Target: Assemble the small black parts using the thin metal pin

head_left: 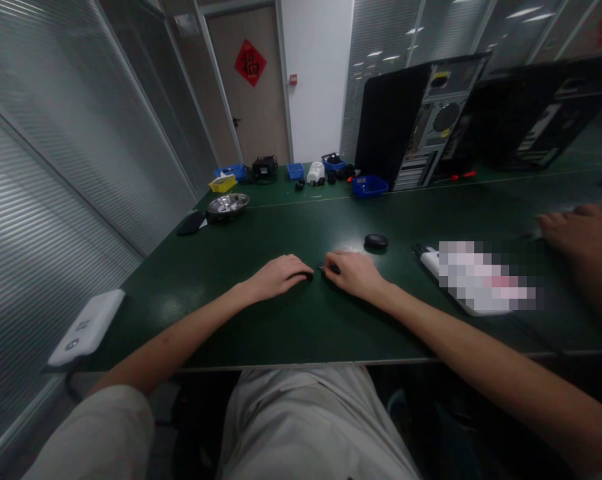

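Observation:
Both my hands rest on the dark green table (281, 320), close together near its middle. My left hand (281, 275) lies palm down with the fingers curled over a small dark thing at its fingertips (308, 275). My right hand (353, 272) is closed in a pinch on a thin dark pen-like tool (329, 269) whose tip points left toward the left hand. A small black oval object (376, 241) lies just beyond my right hand.
A white flat device (87, 327) sits at the left table edge and a white blurred-out item (475, 280) lies to the right. Another person's hand (578, 230) rests at far right. A metal bowl (228, 204), blue bins (369, 186) and open computer cases (421, 127) stand farther back.

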Available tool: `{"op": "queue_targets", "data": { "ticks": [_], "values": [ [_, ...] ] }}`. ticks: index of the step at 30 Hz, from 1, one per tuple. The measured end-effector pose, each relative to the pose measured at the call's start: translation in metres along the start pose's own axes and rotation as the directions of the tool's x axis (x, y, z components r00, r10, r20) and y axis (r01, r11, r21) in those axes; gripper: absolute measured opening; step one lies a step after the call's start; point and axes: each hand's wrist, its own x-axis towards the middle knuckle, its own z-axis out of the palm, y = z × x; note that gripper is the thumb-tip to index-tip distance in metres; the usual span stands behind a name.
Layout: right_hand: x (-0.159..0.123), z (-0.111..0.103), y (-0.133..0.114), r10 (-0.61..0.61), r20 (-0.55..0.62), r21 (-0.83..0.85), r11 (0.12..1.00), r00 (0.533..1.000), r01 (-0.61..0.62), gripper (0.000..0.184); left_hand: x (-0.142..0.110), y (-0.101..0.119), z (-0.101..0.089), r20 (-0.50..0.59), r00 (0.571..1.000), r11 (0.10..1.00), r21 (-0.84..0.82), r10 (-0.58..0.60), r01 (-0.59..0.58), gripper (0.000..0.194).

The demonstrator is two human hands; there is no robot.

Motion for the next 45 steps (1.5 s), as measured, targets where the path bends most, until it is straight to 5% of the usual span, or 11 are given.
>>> {"op": "queue_targets", "data": {
  "ticks": [6,10,13,18,21,27,45],
  "values": [
    [0.000,0.002,0.001,-0.004,0.000,-0.003,1.000,1.000,0.004,0.018,-0.032,-0.070,-0.034,-0.065,0.966,0.959,0.119,-0.250,0.257,0.037],
    [0.000,0.000,0.000,-0.002,0.004,-0.001,1.000,1.000,0.002,0.020,-0.069,-0.131,-0.067,-0.167,0.870,0.807,0.327,-0.463,0.492,0.037],
    [0.000,0.000,0.000,0.009,0.019,0.009,1.000,1.000,-0.009,0.020,-0.104,-0.166,-0.088,-0.292,0.728,0.593,0.433,-0.620,0.679,0.036],
    [0.001,0.000,0.002,0.013,0.024,0.021,1.000,1.000,-0.014,0.021,-0.160,-0.198,-0.109,-0.534,0.348,0.165,0.360,-0.771,0.918,0.035],
    [0.001,0.001,0.002,0.003,0.014,0.031,0.999,1.000,-0.003,0.020,-0.177,-0.207,-0.113,-0.594,0.254,0.098,0.282,-0.763,0.954,0.036],
    [0.000,0.001,0.002,-0.004,0.008,0.029,1.000,1.000,0.004,0.020,-0.181,-0.211,-0.114,-0.632,0.187,0.114,0.155,-0.752,0.981,0.039],
    [0.000,0.001,0.002,0.008,0.012,0.026,1.000,1.000,-0.008,0.020,-0.184,-0.202,-0.116,-0.707,0.162,0.155,0.076,-0.689,0.985,0.034]
  ]
}}
